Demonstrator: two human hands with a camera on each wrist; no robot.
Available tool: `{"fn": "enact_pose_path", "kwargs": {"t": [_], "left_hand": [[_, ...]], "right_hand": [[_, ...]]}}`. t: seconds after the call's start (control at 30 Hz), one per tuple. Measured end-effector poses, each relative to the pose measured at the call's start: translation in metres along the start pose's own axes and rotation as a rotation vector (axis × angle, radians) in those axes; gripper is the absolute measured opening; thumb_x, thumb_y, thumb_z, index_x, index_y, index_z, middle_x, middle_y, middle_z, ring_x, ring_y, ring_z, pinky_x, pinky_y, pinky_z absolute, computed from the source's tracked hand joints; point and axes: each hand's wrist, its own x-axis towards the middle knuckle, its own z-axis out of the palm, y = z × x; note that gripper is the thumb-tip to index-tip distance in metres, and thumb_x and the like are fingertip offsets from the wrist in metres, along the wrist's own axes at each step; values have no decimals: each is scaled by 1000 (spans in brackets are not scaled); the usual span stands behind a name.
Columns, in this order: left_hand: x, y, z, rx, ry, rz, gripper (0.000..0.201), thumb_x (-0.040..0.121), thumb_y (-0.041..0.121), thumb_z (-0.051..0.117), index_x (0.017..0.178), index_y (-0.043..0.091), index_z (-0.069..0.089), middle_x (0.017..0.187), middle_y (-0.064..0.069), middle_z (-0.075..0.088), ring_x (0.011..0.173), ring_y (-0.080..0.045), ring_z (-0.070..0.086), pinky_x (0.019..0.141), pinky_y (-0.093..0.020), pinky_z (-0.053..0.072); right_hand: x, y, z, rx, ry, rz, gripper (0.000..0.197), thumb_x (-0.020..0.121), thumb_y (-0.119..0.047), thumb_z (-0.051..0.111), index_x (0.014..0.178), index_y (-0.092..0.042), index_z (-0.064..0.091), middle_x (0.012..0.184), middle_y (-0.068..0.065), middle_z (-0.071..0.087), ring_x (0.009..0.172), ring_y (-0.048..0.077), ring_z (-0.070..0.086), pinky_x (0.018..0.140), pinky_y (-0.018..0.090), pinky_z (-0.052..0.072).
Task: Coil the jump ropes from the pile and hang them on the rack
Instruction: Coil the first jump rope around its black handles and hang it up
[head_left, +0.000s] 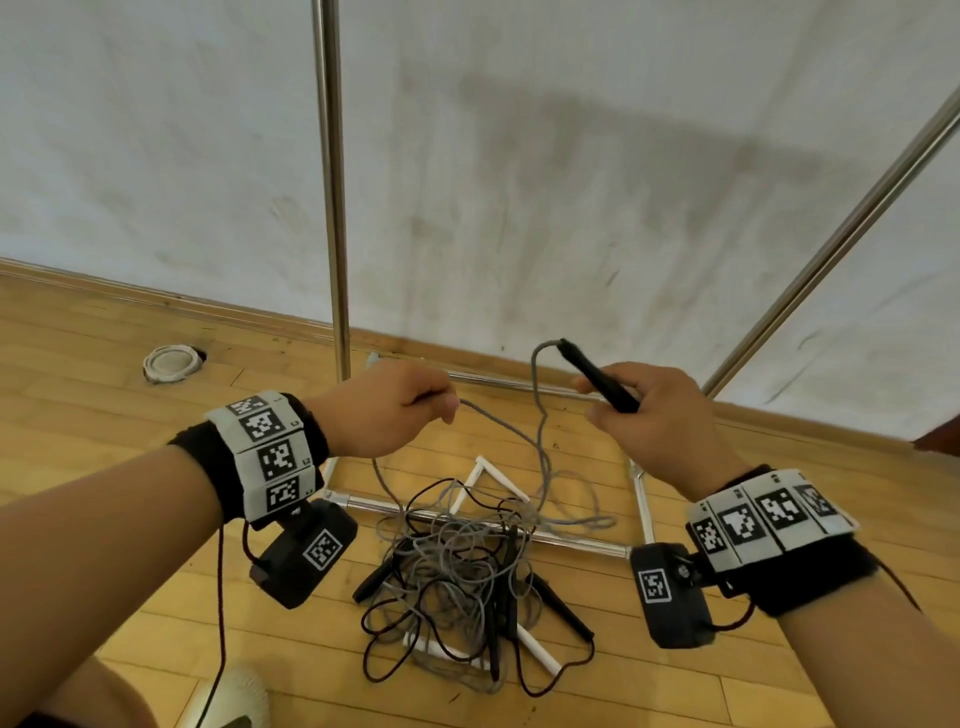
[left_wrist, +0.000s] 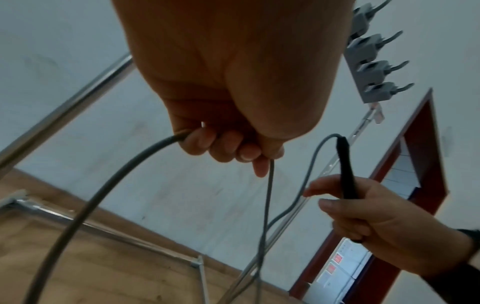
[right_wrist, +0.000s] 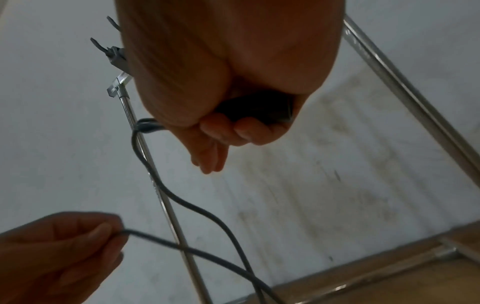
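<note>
Right grip (head_left: 655, 410) clamps black handle (head_left: 597, 375); left grip (head_left: 387, 410) pinches its grey cord (head_left: 498, 423).

Grey rope (head_left: 540, 426), black handle (head_left: 597, 376), silver rack (head_left: 332, 208).

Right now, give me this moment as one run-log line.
left hand: pinches grey rope | right hand: grips black handle | pile: tangled on floor | rack: no rope seen
</note>
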Motion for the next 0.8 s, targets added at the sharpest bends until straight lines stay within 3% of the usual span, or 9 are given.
{"fn": "enact_pose_path", "kwargs": {"t": [0.07, 0.13, 0.23, 0.3, 0.4, 0.6, 0.67, 0.73, 0.8], "left_hand": [[1, 13, 2, -17, 13, 61, 25, 103, 26, 47, 92, 17, 68, 56, 29, 54, 51, 9, 49, 55, -6, 37], [2, 26, 3, -30, 38, 122, 24, 102, 28, 49, 93, 19, 69, 56, 24, 54, 52, 4, 49, 55, -9, 38], [3, 40, 3, -70, 97, 186, 20, 100, 30, 52, 87, 28, 68, 60, 10, 57, 54, -3, 52, 54, -13, 41], [3, 42, 2, -126, 129, 170, 24, 100, 33, 53, 78, 35, 63, 61, 9, 62, 49, -3, 57, 49, -13, 42], [0, 42, 2, -223, 174, 105, 26, 99, 33, 55, 74, 35, 61, 61, 13, 66, 49, -4, 64, 48, -13, 44], [2, 31, 3, -220, 140, 112, 19, 99, 29, 56, 81, 30, 62, 73, 7, 70, 65, -2, 66, 60, -11, 48], [2, 22, 3, -134, 44, 80, 19, 101, 27, 51, 85, 24, 61, 75, 5, 67, 69, 0, 61, 63, -9, 44], [1, 10, 4, -83, -54, 22, 20, 103, 25, 46, 89, 21, 60, 77, 6, 64, 68, 4, 56, 62, -8, 42], [1, 1, 4, -26, -107, -24, 22, 104, 25, 43, 89, 24, 59, 78, 7, 62, 67, 3, 55, 62, -9, 43]], "right_hand": [[-3, -8, 10, 112, -39, -14, 20, 85, -19, 74, 96, -36, 73, 68, -15, 64, 48, -1, 53, 47, 11, 38], [-4, -17, 21, 169, -71, -27, 14, 88, -26, 72, 99, -35, 73, 69, -19, 64, 55, -3, 55, 53, 8, 39], [-4, -30, 31, 298, -121, -40, 8, 93, -28, 65, 94, -31, 73, 53, -19, 51, 46, 1, 46, 48, 10, 34], [-3, -34, 33, 386, -138, -2, 10, 94, -26, 63, 91, -30, 72, 51, -16, 48, 44, 2, 42, 46, 12, 34], [-2, -38, 35, 432, -152, 41, 7, 91, -24, 68, 90, -30, 72, 53, -14, 52, 45, 3, 45, 46, 16, 39], [7, -37, 33, 262, 45, -46, 8, 89, -25, 71, 81, -27, 69, 59, -20, 60, 50, 1, 49, 51, 11, 35], [11, -34, 28, 262, 123, -37, 9, 89, -25, 70, 81, -27, 67, 63, -11, 63, 50, 5, 50, 52, 20, 40], [13, -33, 23, 284, 193, -25, 9, 90, -24, 69, 82, -28, 66, 65, -2, 63, 52, 17, 53, 51, 32, 47], [16, -31, 16, 301, 263, -33, 11, 91, -22, 68, 82, -28, 65, 61, -3, 60, 51, 19, 54, 50, 34, 48]]}}
